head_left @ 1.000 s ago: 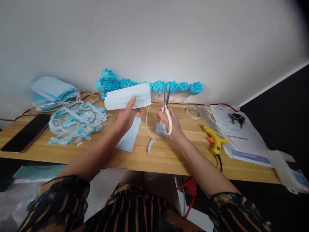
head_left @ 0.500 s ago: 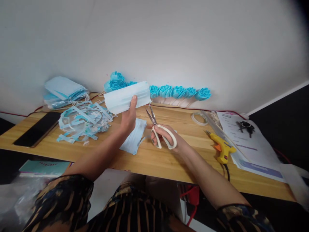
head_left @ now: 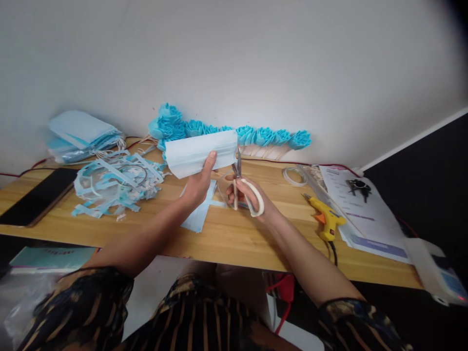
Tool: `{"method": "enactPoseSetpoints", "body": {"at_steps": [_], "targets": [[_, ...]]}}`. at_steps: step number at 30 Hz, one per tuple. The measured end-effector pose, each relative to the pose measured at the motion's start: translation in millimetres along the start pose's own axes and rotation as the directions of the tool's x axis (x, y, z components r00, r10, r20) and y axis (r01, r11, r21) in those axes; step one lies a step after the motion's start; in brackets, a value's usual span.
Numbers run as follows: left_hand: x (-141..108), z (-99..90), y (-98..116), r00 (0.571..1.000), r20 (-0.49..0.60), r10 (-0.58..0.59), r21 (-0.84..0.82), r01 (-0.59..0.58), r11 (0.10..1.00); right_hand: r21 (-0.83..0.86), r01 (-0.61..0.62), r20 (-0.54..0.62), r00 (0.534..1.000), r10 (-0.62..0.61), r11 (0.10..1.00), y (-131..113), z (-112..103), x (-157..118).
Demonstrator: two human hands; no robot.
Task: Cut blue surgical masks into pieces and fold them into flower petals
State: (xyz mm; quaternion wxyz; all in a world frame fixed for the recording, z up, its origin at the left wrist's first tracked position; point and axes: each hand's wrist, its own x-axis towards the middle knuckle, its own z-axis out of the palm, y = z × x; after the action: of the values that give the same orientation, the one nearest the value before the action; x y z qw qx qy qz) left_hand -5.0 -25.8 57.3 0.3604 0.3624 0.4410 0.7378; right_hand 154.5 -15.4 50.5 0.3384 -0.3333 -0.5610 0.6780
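My left hand (head_left: pixel 200 183) pinches a light blue face mask (head_left: pixel 197 152) near its lower edge, thumb on top, and holds it above the table. In my right hand (head_left: pixel 252 195) are white-handled scissors (head_left: pixel 259 201), their blades pointing up with a small gap between them. The blades stand at the mask's right end; whether they touch it I cannot tell. Beneath my hands, another pale blue mask piece (head_left: pixel 197 214) lies flat on the wood, with a thin strip reaching from it towards my right hand.
Cut blue scraps (head_left: pixel 113 183), a phone (head_left: pixel 34 197) and stacked masks (head_left: pixel 82 134) lie left. Blue fabric flowers (head_left: pixel 265 136) line the wall. Rightward are a tape roll (head_left: pixel 294 176), a yellow glue gun (head_left: pixel 329 222), papers (head_left: pixel 365 219) and keys (head_left: pixel 358 187). The table's front edge (head_left: pixel 237 263) is near me.
My left hand and the mask have shifted slightly right and down. The scissors have risen to the mask's right end, turned more upright, and their blades look closer together. The view has shifted a little.
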Motion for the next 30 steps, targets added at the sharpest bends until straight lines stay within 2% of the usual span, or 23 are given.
{"method": "enactPoseSetpoints", "body": {"at_steps": [3, 7, 14, 30], "targets": [[2.2, -1.0, -7.0, 1.0, 0.01, -0.008, 0.002, 0.008, 1.0, -0.072, 0.043, -0.014, 0.999, -0.044, 0.997, -2.8, 0.4, -0.6], [5.2, -5.8, -14.4, 0.99, 0.14, -0.011, 0.005, 0.01, 1.0, -0.113, 0.084, -0.028, 0.996, -0.088, 0.99, -4.7, 2.1, -2.1], [4.5, -7.3, -13.4, 0.973, 0.224, -0.052, -0.017, 0.057, 0.998, -0.139, 0.113, -0.017, 0.993, -0.117, 0.984, -4.3, -2.1, -1.4], [3.6, -6.4, -9.6, 0.962, 0.269, -0.049, -0.037, 0.061, 0.997, -0.174, 0.161, -0.029, 0.985, -0.168, 0.972, -6.3, -3.8, -2.0]]}}
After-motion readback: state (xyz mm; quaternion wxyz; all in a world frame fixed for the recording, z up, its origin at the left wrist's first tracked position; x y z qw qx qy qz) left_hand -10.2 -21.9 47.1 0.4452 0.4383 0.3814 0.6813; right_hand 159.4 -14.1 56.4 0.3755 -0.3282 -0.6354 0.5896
